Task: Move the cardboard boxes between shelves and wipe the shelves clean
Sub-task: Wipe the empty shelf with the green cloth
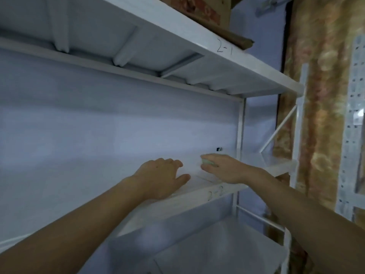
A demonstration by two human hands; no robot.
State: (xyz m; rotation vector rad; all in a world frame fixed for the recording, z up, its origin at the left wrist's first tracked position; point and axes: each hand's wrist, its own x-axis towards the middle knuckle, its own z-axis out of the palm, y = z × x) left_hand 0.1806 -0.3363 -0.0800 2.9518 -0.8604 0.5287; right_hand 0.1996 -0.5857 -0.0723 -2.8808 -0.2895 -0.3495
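Gripping a pale green sponge (207, 161), the right hand (223, 168) is wiping the middle shelf (197, 191) near its right end, the left hand (160, 175) resting flat; cardboard boxes (207, 14) are sitting on the top shelf (237, 54), lower shelf (217, 244) seemingly unwiped.

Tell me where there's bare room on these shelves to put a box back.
The shelf marked 2-2 is bare left of the left hand; the right end is taken up by the right hand pressing a pale green cloth. The lower shelf looks bare too. The shelf marked 2-1 already carries a cardboard box.
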